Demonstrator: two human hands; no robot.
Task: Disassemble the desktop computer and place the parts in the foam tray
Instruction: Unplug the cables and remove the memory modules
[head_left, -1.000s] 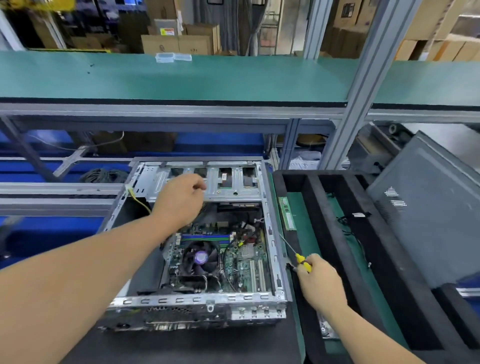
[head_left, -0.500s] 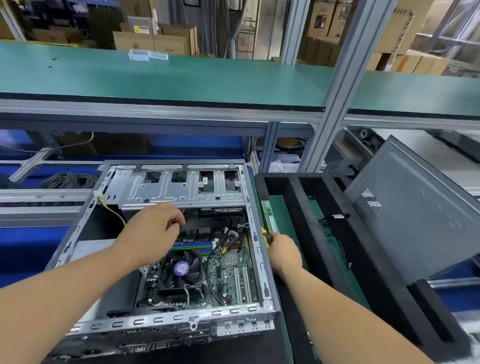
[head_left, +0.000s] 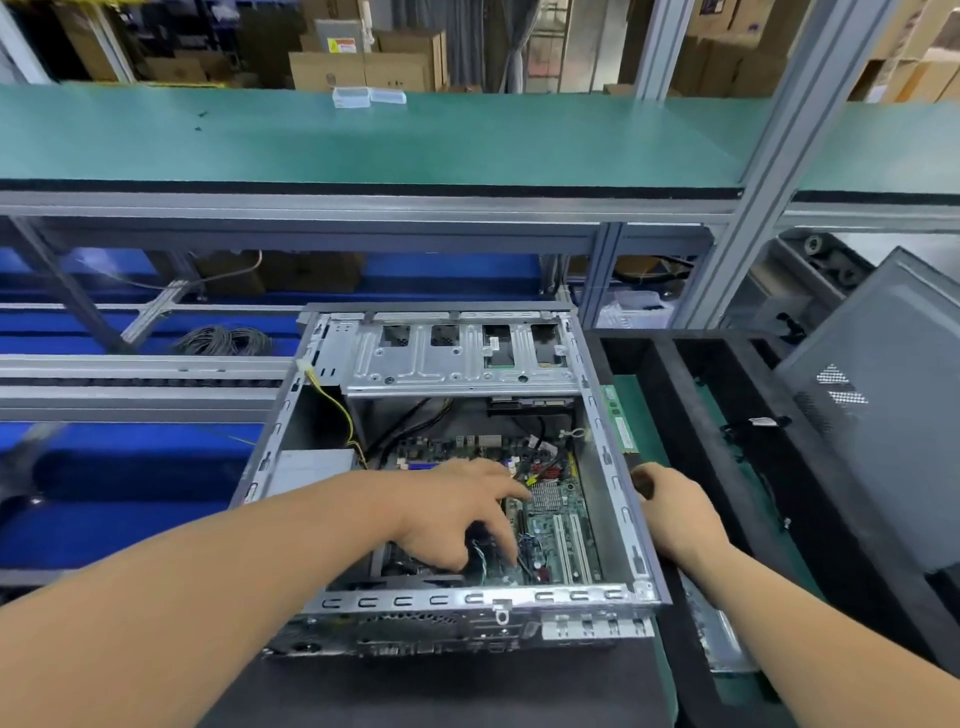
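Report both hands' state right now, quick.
Left hand: open, fingers spread down over the motherboard inside the computer case.
Right hand: curled beside the case's right wall; what it holds cannot be told.

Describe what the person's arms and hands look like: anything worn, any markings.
Both forearms are bare up to the frame edge, with no sleeves in view. The left hand and the right hand wear no gloves. No watch, wristband, ring or anti-static strap shows on either wrist, and no markings are visible.
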